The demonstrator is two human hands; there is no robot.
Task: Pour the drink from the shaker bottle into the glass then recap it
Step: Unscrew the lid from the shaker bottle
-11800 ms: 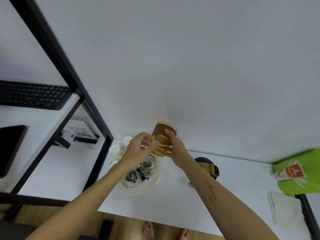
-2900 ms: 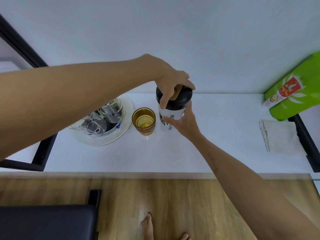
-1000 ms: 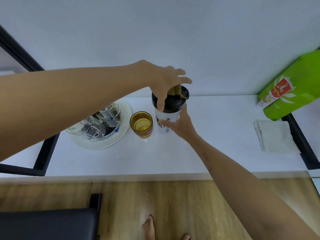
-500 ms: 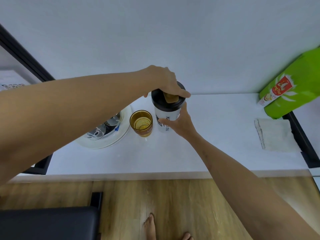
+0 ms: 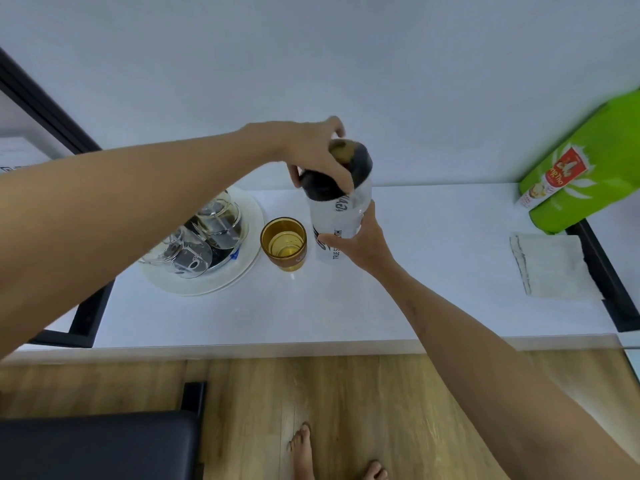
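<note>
The shaker bottle [image 5: 341, 216], white with black lettering and a black lid [image 5: 360, 164] carrying a tan cap, is raised off the white table [image 5: 433, 299] and blurred by motion. My left hand [image 5: 311, 150] grips the lid from above. My right hand [image 5: 363, 244] wraps the bottle's lower body from the right. Just left of the bottle stands the amber glass [image 5: 284, 242], upright on the table, with a little pale liquid in its bottom.
A white plate [image 5: 242, 275] with upturned clear glasses sits left of the amber glass. A folded cloth [image 5: 550, 265] lies at the right, a green bag [image 5: 588, 168] leans behind it. Black frame bars flank the table. A black seat [image 5: 97, 445] stands on the wooden floor.
The bottle has risen from the table and is blurred. My left hand has shifted from pressing the tan cap down to gripping the lid's side. The glass stays put.
</note>
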